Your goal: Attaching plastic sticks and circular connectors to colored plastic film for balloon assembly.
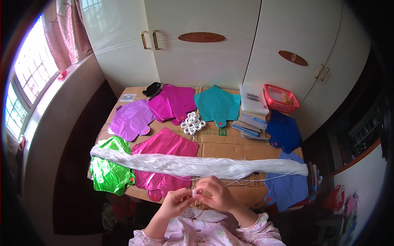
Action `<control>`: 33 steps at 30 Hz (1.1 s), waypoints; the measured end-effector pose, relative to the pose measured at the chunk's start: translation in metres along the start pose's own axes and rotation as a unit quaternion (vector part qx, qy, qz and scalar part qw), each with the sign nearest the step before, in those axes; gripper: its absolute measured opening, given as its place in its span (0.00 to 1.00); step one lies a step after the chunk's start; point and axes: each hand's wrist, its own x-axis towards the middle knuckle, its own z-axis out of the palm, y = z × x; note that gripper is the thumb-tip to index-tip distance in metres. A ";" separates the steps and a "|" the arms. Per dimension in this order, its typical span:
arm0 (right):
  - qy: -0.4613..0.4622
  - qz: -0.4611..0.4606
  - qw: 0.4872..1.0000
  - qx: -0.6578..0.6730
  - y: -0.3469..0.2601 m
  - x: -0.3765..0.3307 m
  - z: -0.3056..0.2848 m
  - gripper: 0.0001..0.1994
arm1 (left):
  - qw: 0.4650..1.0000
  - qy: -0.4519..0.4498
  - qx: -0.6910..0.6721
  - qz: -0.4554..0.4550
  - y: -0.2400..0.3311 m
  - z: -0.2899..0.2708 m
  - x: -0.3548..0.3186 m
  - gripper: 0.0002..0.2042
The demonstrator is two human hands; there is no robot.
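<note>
In front of my chest, both hands are closed, their fingertips together at a small white coil [194,192]. My left hand [177,202] pinches it from the left; my right hand [216,194] grips its right side with bent fingers. The coil is mostly covered by the fingers. Just beyond the hands a long bundle of white string [197,165] stretches across the table, with some loose strands hanging toward me. Farther back lies a heap of several small white coils [192,123].
Shiny foil balloons, flat, lie around the cardboard-covered table [217,141]: green [108,176], pink [164,143], lilac [130,119], magenta [172,100], teal [217,104] and blue [283,129]. Back right are a red basket [281,104], plastic bags [252,98] and stacked packets [249,125]. Cabinets stand behind.
</note>
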 end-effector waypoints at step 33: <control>-0.218 0.023 0.972 0.086 -0.002 0.010 -0.032 0.07 | 0.957 -0.189 -0.218 -0.029 0.008 -0.004 0.017 0.14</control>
